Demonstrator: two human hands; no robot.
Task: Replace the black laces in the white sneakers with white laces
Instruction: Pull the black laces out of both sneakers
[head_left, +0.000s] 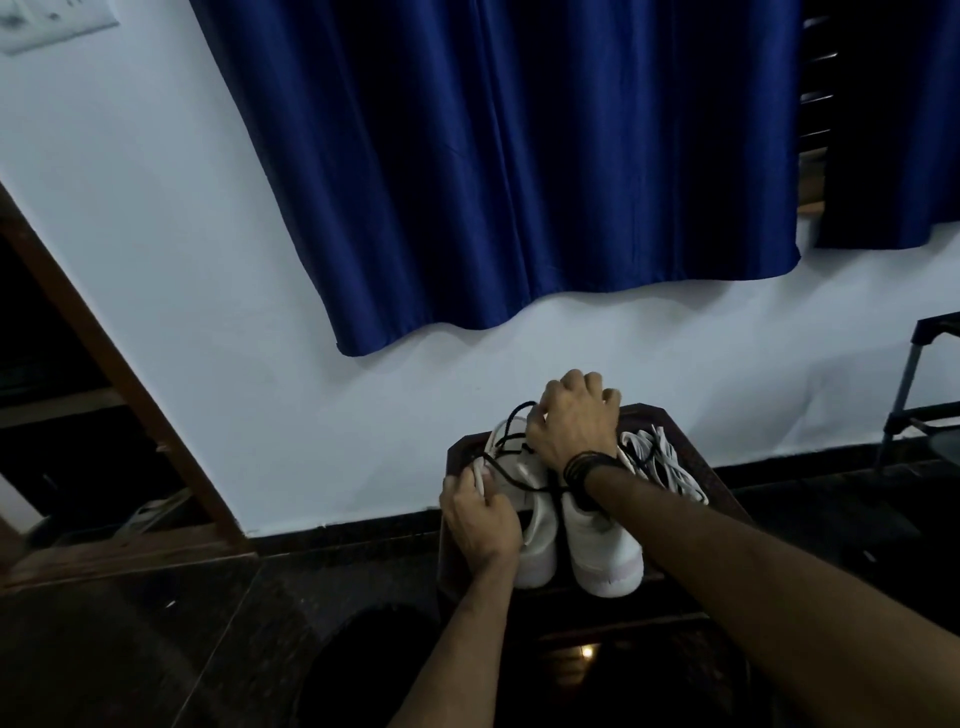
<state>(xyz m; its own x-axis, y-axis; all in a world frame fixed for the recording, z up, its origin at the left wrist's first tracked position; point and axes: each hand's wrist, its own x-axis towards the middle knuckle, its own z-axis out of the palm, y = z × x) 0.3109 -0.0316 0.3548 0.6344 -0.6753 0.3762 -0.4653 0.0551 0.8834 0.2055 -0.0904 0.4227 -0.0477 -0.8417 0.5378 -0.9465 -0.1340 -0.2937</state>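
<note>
Your left hand (480, 519) pinches a white lace (480, 480) at the stool's (685, 441) left edge; your right hand (574, 423) curls over the left sneaker (535, 525) — gripping the black lace (514, 415). The right sneaker (600, 545) sits beside it, spare laces (662, 460) at the right edge.

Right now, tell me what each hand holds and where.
Left hand pinches a white lace mid-length. Right hand pinches the black lace near the left white sneaker's eyelets.
</note>
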